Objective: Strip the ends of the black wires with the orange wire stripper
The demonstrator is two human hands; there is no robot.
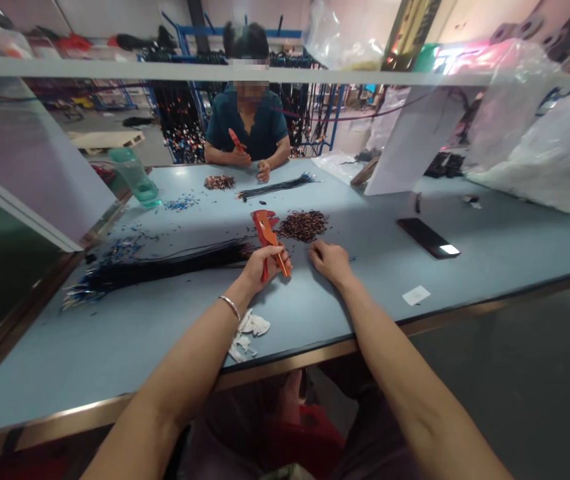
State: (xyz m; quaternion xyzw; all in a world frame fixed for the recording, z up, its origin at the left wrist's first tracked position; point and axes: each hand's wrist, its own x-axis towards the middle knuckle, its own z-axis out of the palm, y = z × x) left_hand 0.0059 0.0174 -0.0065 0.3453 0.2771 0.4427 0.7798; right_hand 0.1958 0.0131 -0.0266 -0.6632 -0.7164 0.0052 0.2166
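Note:
My left hand [263,265] is wrapped round the handles of an orange and red hand tool [265,230], whose head points away from me. To its right, my right hand [331,261] rests on the table with curled fingers; anything in them is too small to make out. Just beyond it lies a pile of small dark and copper-coloured pieces [305,225]. A long bundle of black wires [165,268] stretches left from near the tool, with blue and silver ends at its far left.
Crumpled white paper [253,325] lies near the table's front edge [285,363]. A phone [427,237] and a white card [416,295] are at the right, a green bottle [136,179] at the back left. Opposite, a person [247,127] holds a red tool near a second wire bundle [282,187].

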